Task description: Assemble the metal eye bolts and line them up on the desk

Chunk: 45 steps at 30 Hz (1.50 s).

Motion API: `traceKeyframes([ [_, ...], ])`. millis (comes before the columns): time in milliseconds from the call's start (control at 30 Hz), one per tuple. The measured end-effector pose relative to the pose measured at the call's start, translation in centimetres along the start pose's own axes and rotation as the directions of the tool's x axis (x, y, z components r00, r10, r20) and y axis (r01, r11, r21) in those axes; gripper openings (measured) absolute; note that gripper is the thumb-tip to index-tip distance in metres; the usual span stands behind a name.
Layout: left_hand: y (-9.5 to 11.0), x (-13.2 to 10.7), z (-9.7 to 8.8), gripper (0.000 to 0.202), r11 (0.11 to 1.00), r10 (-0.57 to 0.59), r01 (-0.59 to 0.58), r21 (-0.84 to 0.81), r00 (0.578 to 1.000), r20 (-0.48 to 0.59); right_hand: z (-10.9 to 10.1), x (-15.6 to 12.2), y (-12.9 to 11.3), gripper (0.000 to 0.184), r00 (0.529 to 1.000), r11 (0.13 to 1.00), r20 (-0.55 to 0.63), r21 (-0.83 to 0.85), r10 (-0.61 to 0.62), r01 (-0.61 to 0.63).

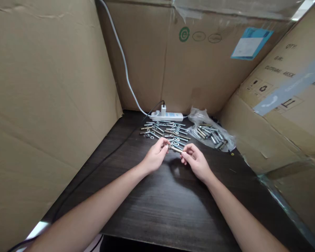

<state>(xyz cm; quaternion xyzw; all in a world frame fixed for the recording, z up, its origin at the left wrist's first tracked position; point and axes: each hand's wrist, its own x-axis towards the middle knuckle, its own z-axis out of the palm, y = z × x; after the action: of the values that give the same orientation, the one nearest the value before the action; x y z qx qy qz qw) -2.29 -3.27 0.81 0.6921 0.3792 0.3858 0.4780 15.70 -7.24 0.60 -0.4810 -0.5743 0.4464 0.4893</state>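
Note:
An expansion bolt (176, 149) with a metal sleeve is held level between my two hands above the dark table. My left hand (157, 152) pinches its left end, where a nut or washer seems to sit, partly covered by the fingers. At the other end, my right hand (194, 157) grips the bolt between thumb and fingers. Just beyond my hands lie several loose bolts (177, 137) and washers (152, 137), spread in rough rows. To the right, several sleeved bolts (212, 135) rest on a clear plastic bag (199, 115).
A white power strip (174, 116) with a plugged-in charger (163, 111) stands at the back. A black cable (107, 156) crosses the table's left side, and a white cord (123, 56) hangs behind. Cardboard walls (144, 63) enclose the dark table (157, 206) on three sides.

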Motion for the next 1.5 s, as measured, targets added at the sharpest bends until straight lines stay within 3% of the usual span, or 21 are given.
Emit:
traceKeyframes([
  [167,0.3,-0.7,0.4,0.015,0.996,0.078,-0.081,0.022,0.989,0.122,0.2,-0.4,0.0,0.021,0.990,0.949,0.136,-0.305,-0.037,0.077],
  [267,0.5,-1.0,0.5,0.016,0.991,0.113,-0.125,0.053,0.977,0.179,0.2,-0.7,-0.4,0.023,0.983,0.920,0.180,-0.377,-0.044,0.110],
  [900,0.5,-1.1,0.0,0.029,0.918,0.090,-0.189,0.348,0.955,0.283,0.5,-0.7,-0.4,0.021,0.981,0.854,0.169,-0.492,-0.094,0.167],
  [1267,0.2,-0.8,0.1,0.038,0.869,0.142,-0.240,0.433,0.959,0.245,0.4,-0.9,-0.5,0.020,0.968,0.833,0.175,-0.495,-0.181,0.245],
  [1500,1.0,-1.2,0.1,0.016,0.906,0.124,-0.199,0.373,0.969,0.215,0.1,-0.8,-0.3,0.020,0.970,0.815,0.149,-0.526,-0.193,0.243],
])
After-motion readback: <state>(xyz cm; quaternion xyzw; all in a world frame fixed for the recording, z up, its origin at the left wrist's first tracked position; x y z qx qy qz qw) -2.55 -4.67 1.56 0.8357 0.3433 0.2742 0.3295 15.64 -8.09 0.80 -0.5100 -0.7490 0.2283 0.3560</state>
